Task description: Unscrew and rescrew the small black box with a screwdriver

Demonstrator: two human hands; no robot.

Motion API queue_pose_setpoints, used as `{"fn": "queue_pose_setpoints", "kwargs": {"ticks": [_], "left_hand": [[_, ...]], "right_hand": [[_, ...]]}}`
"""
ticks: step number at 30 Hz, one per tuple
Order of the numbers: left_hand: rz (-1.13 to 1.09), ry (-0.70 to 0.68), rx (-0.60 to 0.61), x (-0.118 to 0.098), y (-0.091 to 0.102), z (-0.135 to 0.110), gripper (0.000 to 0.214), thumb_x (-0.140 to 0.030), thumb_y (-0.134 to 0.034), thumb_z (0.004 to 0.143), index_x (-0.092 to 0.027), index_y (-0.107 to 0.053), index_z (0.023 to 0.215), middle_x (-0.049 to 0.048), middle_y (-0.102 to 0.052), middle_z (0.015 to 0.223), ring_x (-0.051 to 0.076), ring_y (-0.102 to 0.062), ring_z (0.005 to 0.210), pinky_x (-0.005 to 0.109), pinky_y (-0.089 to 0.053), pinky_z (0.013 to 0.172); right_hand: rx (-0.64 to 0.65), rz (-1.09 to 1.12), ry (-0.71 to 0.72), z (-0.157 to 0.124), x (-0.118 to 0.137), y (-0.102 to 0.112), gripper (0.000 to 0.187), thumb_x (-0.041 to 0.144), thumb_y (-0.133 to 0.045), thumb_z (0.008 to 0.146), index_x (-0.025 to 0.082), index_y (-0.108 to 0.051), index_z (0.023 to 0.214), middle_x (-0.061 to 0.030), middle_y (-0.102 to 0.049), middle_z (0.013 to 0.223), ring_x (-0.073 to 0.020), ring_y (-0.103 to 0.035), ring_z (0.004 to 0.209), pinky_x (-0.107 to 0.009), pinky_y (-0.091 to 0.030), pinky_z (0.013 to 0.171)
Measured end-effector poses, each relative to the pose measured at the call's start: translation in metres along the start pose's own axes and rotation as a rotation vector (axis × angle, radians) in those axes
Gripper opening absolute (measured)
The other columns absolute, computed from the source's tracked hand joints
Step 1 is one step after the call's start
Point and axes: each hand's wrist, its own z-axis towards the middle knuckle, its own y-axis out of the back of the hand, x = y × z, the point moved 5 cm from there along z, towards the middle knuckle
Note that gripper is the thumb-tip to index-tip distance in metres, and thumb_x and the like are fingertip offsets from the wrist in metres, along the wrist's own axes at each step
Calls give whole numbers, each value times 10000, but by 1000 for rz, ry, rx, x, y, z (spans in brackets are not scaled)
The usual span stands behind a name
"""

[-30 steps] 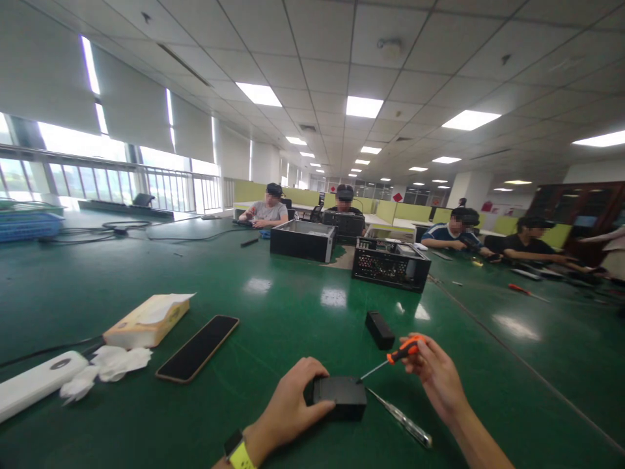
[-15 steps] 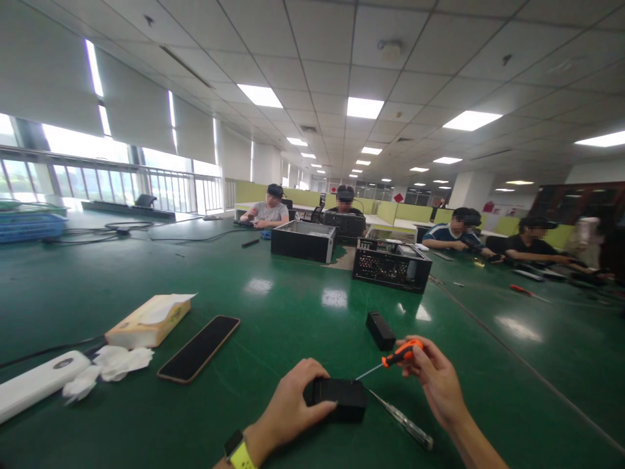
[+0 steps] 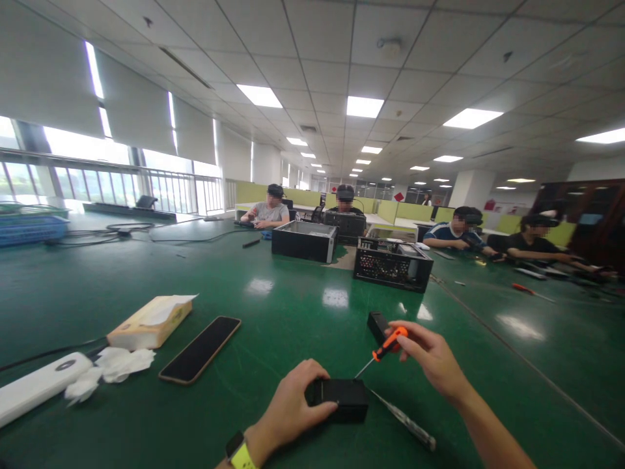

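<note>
A black rectangular box (image 3: pixel 344 398) lies on the green table, gripped at its left end by my left hand (image 3: pixel 299 398), thumb in front and fingers behind. My right hand (image 3: pixel 432 355) is closed on the orange-and-black handle of a screwdriver (image 3: pixel 390 344). The screwdriver slants down to the left, its tip at the far right edge of the box's top; whether it sits in a screw is too small to tell. Just right of the box lies a second screwdriver with a clear handle (image 3: pixel 407 425). Another black block (image 3: pixel 377 327) is partly hidden behind my right hand.
To the left are a phone (image 3: pixel 201 350), a tissue pack (image 3: pixel 153 320), crumpled tissues (image 3: pixel 124 363) and a white device (image 3: pixel 43 385). Two computer cases, one closed-sided (image 3: pixel 303 242) and one perforated (image 3: pixel 392 266), stand farther back. Several people sit across the table.
My right hand has risen and turned, bringing the screwdriver handle up and left so the shaft stands steeper. The box and my left hand stay nearly in place.
</note>
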Motion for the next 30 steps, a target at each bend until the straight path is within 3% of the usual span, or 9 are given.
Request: {"fn": "queue_pose_setpoints", "kwargs": {"ticks": [4,7,9,12,15,18,21,27,30], "left_hand": [[-10,-9,2,1,0,-1,256,-303,-756,763,-184,-640,958,50,-637,956,225,-584,882,307,-452,797],[-11,-8,7,1,0,-1,258,-325,-755,768,-186,-640,952,50,-639,956,225,-582,880,307,-453,793],[-7,-3,10,1,0,0,259,-341,-751,772,-189,-641,951,50,-641,959,226,-581,881,308,-454,793],[-6,-3,8,1,0,0,264,-353,-750,773,-190,-642,950,49,-641,954,226,-582,875,308,-455,789],[-10,-13,5,0,0,0,265,-358,-748,777,-189,-644,953,52,-642,954,229,-583,879,311,-455,794],[-9,-15,7,0,1,-1,263,-371,-743,781,-191,-650,949,54,-643,954,230,-584,878,310,-459,788],[-2,-12,6,-1,1,-1,265,-371,-746,779,-192,-655,952,55,-645,959,230,-584,881,310,-460,792],[2,-3,5,-1,1,-1,265,-372,-752,772,-187,-658,938,56,-647,947,229,-585,872,309,-460,788],[5,-4,4,-2,1,-1,264,-377,-745,775,-189,-657,938,54,-647,944,226,-586,862,309,-460,783]], "right_hand": [[199,-268,19,20,33,-19,289,415,-643,852,179,-719,1000,-45,-732,861,-175,-640,711,-265,-490,608],[86,-525,73,28,47,-27,317,468,-680,810,169,-660,709,5,-623,599,-131,-514,544,-236,-371,496],[12,-626,118,28,54,-30,358,488,-684,801,177,-619,635,16,-573,550,-125,-473,525,-235,-336,486],[139,-581,161,23,60,-35,225,394,-618,863,191,-716,858,-18,-673,745,-137,-543,604,-235,-396,542],[265,-508,146,15,62,-34,256,315,-571,880,227,-714,1072,-37,-704,930,-155,-600,694,-241,-440,593],[206,-567,131,14,59,-29,226,400,-630,848,194,-722,846,-19,-667,726,-144,-552,597,-238,-395,535],[62,-690,140,16,57,-25,369,507,-668,808,186,-630,629,11,-566,553,-131,-473,528,-239,-330,493],[265,-527,137,13,61,-33,247,306,-583,869,226,-716,1060,-37,-701,930,-158,-600,694,-241,-435,590],[204,-566,137,15,59,-33,189,357,-615,854,199,-718,863,-18,-671,751,-145,-553,603,-236,-397,538]]}}
